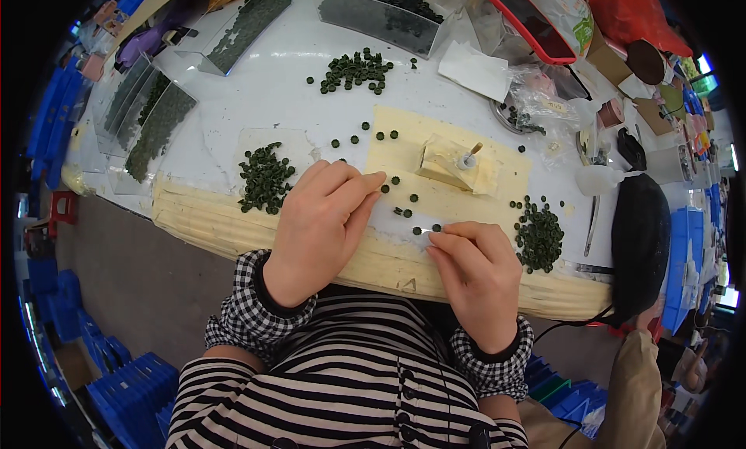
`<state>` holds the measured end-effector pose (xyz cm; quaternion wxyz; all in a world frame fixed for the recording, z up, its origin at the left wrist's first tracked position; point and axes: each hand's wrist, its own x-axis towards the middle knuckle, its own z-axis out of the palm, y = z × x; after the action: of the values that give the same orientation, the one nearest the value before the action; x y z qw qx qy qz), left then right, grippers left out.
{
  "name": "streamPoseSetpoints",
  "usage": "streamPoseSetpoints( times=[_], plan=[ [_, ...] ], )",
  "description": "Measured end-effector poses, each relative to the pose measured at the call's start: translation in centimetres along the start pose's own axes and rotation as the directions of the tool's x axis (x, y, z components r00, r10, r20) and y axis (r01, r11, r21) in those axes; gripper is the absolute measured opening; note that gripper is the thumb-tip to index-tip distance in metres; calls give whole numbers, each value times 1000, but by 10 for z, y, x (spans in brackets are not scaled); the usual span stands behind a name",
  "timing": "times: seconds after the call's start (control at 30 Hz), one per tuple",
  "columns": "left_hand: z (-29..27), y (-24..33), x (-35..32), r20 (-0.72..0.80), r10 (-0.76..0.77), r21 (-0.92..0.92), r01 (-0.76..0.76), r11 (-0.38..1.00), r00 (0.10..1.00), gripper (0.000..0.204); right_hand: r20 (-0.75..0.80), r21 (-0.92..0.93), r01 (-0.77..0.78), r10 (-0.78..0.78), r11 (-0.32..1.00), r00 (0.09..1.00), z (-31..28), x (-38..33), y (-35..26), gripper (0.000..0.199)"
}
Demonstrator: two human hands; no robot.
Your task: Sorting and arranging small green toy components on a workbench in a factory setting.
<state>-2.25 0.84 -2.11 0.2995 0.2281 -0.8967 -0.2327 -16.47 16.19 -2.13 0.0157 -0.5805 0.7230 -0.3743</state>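
My left hand [322, 224] hovers over the near side of the white table, thumb and forefinger pressed together. One small dark green round piece [385, 189] is right beside those fingertips; whether they grip anything is hidden. My right hand [483, 282] is closed in a pinch near the table's padded edge, with a green piece [437, 227] at its fingertips. What sits inside that pinch is too small to make out. Between the hands several more green pieces [413, 198] lie scattered. Just beyond is a cream block [447, 165] with a small upright peg, on a yellow sheet [396, 158].
Green pieces form heaps at left [266, 181], right [538, 235] and far middle [357, 72]. Clear trays [381, 22] of pieces stand along the back and left. A white tissue [472, 70], plastic bags [544, 99] and a black bag [641, 243] crowd the right side.
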Motion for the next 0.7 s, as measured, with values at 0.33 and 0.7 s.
streamPoseSetpoints(
  times=[0.33,0.7],
  plan=[
    [-20,-8,-6,41,-23,-39,25,999,999,15,25,-39,79,-78,996,997,34,21,-7,26],
    [-10,-1,-2,61,41,15,-42,999,997,16,-145,10,-121,122,993,982,-11,-1,3,21]
  ],
)
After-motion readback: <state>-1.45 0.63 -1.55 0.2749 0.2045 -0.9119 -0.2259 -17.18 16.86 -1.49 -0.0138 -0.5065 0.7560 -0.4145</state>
